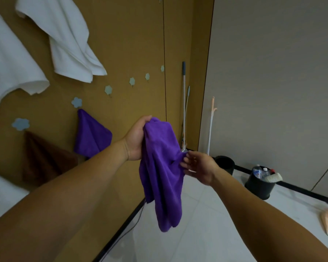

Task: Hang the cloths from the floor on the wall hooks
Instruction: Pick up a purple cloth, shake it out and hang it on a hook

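Left hand (135, 138) gripping the bunched top of the purple cloth (161, 176), cloth dangling in mid-air before the tan wall (125, 44), right hand (199, 167) pinching its side edge lower down, second purple cloth (91, 138) and brown cloth (44, 157) hanging from flower hooks (77, 102), white towels (70, 40) above.

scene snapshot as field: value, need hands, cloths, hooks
left hand: grips the top of the held purple cloth
right hand: fingertips at that cloth's side fold; too blurred to tell if it is pinching
already hung: hung purple cloth, brown cloth; white towels above them
free hooks: four in the lower row, toward the corner
other: two black bins
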### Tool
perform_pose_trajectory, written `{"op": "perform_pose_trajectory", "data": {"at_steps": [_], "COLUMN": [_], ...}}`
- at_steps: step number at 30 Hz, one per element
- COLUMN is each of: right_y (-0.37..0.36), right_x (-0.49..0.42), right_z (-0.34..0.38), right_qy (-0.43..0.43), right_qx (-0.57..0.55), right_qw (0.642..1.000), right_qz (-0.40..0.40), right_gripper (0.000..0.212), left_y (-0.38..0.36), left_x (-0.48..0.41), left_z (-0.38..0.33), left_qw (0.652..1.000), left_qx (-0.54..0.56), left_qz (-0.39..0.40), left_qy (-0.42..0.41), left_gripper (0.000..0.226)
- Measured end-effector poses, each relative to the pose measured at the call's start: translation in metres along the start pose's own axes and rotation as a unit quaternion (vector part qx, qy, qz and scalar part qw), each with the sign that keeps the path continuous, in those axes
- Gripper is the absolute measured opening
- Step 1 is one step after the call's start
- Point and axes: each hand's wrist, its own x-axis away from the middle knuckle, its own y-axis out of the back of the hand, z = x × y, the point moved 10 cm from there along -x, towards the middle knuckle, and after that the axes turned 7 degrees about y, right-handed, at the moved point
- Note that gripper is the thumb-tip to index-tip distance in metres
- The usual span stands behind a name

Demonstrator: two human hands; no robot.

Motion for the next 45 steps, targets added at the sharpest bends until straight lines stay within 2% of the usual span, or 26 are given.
{"op": "perform_pose_trajectory", "data": {"at_steps": [2,4,7,9,13,15,17,19,21,25,29,31,33,36,39,45], "right_y": [0.0,-0.007,-0.044,-0.067,-0.082,-0.084,-0.097,-0.111,-0.118,-0.101,-0.067,-0.06,-0.058,-0.052,-0.038,-0.019], "right_x": [0.001,0.003,0.004,0.002,-0.008,-0.011,-0.012,-0.013,-0.016,-0.022,-0.014,-0.011,-0.01,-0.011,-0.015,-0.045], "right_z": [0.006,-0.006,-0.034,-0.034,-0.018,-0.023,-0.036,-0.045,-0.038,0.012,0.065,0.083,0.095,0.109,0.125,0.141], "right_qy": [0.014,-0.013,-0.067,-0.054,-0.002,-0.014,-0.042,-0.05,-0.021,0.079,0.161,0.192,0.211,0.234,0.261,0.254], "right_qx": [0.062,0.123,0.088,0.038,0.054,0.068,0.056,0.042,0.035,-0.01,-0.019,0.005,0.033,0.04,0.041,0.045], "right_qw": [0.997,0.991,0.994,0.997,0.999,0.997,0.998,0.998,0.999,0.987,0.967,0.96,0.956,0.951,0.94,0.945], "right_qz": [-0.039,-0.048,0.018,0.045,0.001,-0.018,-0.003,0.0,-0.031,-0.136,-0.199,-0.205,-0.202,-0.2,-0.215,-0.201], "right_gripper": [0.018,0.027,0.046,0.038,0.021,0.029,0.034,0.033,0.027,0.011,0.023,0.028,0.027,0.02,0.028,0.025], "left_y": [0.019,0.029,0.033,0.039,0.066,0.074,0.074,0.078,0.092,0.148,0.225,0.246,0.251,0.258,0.266,0.252], "left_x": [0.003,0.006,0.01,0.012,0.018,0.02,0.024,0.027,0.031,0.042,0.055,0.055,0.052,0.043,0.036,0.012], "left_z": [-0.001,-0.003,-0.009,-0.014,-0.019,-0.022,-0.029,-0.036,-0.042,-0.044,-0.031,-0.026,-0.025,-0.031,-0.039,-0.052], "left_qw": [1.0,1.0,1.0,1.0,0.999,0.999,0.999,0.998,0.999,0.998,0.968,0.957,0.954,0.945,0.929,0.931], "left_qx": [0.007,0.018,0.021,0.026,0.033,0.041,0.046,0.043,0.036,-0.018,-0.042,-0.012,0.014,0.035,0.027,0.024], "left_qz": [-0.013,-0.014,-0.007,-0.003,-0.008,-0.001,0.014,0.02,0.011,-0.065,-0.247,-0.29,-0.298,-0.324,-0.367,-0.36], "left_qy": [-0.002,-0.003,0.003,-0.003,-0.005,-0.009,-0.023,-0.031,-0.034,-0.015,0.003,0.004,0.003,-0.017,-0.036,-0.054], "left_gripper": [0.047,0.045,0.05,0.047,0.047,0.044,0.047,0.054,0.057,0.035,0.012,0.022,0.029,0.018,0.016,0.006]}}
